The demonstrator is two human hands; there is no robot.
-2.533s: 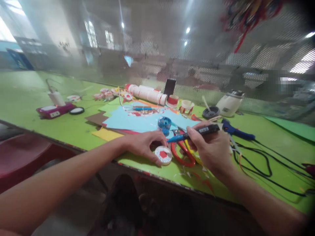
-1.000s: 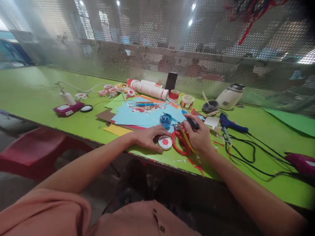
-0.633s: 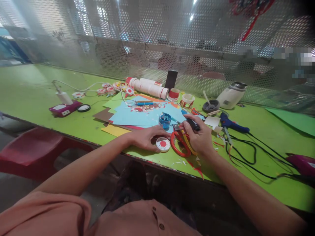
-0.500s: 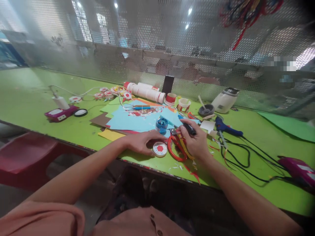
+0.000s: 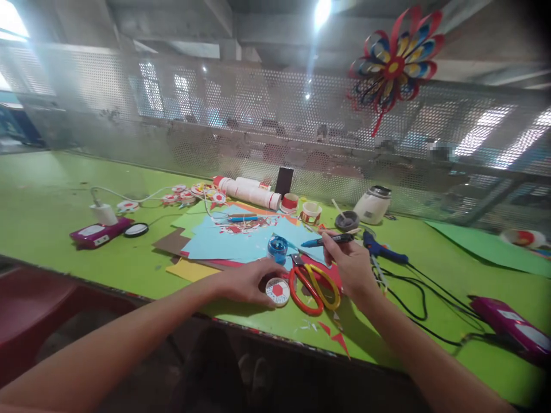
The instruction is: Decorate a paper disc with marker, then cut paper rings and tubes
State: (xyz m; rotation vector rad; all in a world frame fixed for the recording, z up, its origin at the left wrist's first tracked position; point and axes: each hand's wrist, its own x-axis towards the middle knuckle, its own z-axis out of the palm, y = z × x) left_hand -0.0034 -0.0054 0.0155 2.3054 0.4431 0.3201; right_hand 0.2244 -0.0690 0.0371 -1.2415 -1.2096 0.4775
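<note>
My left hand (image 5: 246, 281) rests on the green table (image 5: 51, 195), its fingertips holding a small white round disc with a red hexagon (image 5: 278, 291) flat near the front edge. My right hand (image 5: 350, 265) is raised a little above the table and grips a black marker with a blue tip (image 5: 329, 240), tip pointing left. Red and yellow handled scissors (image 5: 310, 282) lie between my two hands. A small blue paint pot (image 5: 278, 248) stands just behind the disc, on a stack of coloured paper sheets (image 5: 224, 241).
A blue glue gun (image 5: 381, 248) with black cables (image 5: 424, 298) lies right of my right hand. At the back stand paper cups (image 5: 310, 213), a white tube (image 5: 249, 192), a white jar (image 5: 372, 205). A magenta device (image 5: 95, 233) sits left, another (image 5: 512, 327) far right. A perforated screen holds a paper pinwheel (image 5: 394, 54).
My right hand has lifted from the scissors and turned the marker so its blue tip points left. The view has tilted up, showing the pinwheel. My left hand stays on the disc.
</note>
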